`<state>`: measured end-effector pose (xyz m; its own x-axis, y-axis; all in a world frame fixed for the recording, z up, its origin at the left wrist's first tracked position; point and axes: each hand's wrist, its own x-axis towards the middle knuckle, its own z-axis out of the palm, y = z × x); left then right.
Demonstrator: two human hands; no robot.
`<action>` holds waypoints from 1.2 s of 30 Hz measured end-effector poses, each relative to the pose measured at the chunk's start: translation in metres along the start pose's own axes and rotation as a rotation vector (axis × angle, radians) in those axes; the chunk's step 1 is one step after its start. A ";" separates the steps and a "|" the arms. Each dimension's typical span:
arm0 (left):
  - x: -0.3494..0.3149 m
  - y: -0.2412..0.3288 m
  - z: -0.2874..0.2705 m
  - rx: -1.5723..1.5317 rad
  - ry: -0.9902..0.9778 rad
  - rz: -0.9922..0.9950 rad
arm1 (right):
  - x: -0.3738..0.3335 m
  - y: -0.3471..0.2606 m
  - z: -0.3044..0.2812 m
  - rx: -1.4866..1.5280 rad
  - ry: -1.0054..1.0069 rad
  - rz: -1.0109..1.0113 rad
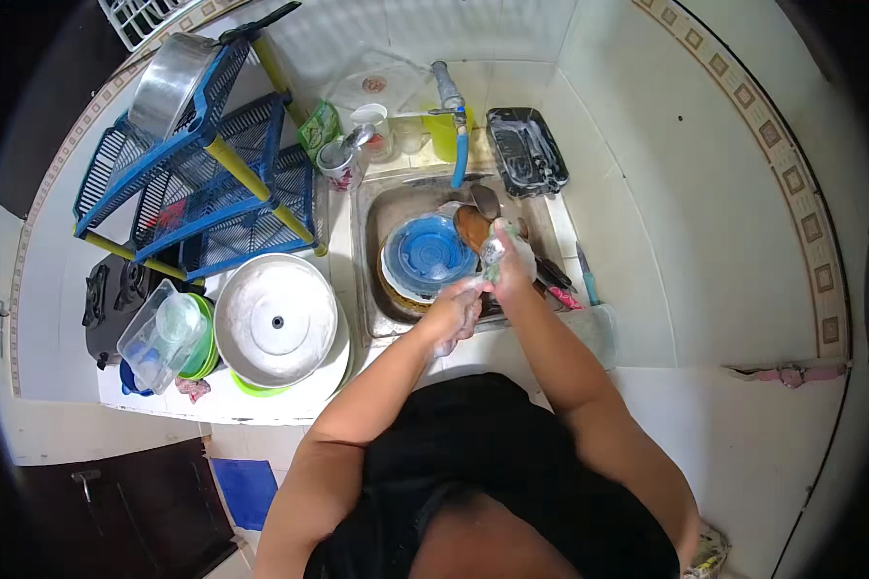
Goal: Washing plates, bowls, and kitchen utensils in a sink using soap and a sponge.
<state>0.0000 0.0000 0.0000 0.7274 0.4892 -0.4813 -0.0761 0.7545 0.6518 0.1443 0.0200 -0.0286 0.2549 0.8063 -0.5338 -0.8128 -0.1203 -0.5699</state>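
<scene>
Sponge (493, 251) in the right hand (509, 262), above a metal sink (364, 232).
It looks white and pale green, foamy; right fingers grasp it, at 3 o'clock from the blue bowl (428, 249). Fingers of the left hand (454, 314) are bent, but whether they grasp something, I cannot tell. White tiles (603, 207) stand around; a blue rack (246, 210) is at 10 o'clock. Sponge's long axis runs roughly 12 to 6.

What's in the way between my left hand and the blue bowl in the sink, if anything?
Nothing visible: your left hand is right by the near right edge of the blue bowl, though whether they touch is unclear.
</scene>
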 end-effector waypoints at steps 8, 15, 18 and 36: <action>0.007 0.003 0.003 -0.013 0.089 -0.020 | -0.006 0.003 -0.003 -0.237 -0.071 -0.023; 0.010 0.005 0.001 0.018 0.104 -0.029 | -0.013 0.025 -0.001 -0.296 0.081 -0.264; 0.012 0.003 -0.003 0.029 0.124 -0.023 | -0.008 0.021 -0.017 -0.350 -0.062 -0.197; 0.042 -0.025 -0.012 0.482 -0.041 0.119 | 0.030 -0.056 -0.023 -0.737 -0.006 -0.227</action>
<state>0.0247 0.0065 -0.0437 0.7598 0.5349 -0.3696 0.1565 0.4013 0.9025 0.2093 0.0375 -0.0264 0.3692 0.8600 -0.3524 -0.1814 -0.3052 -0.9349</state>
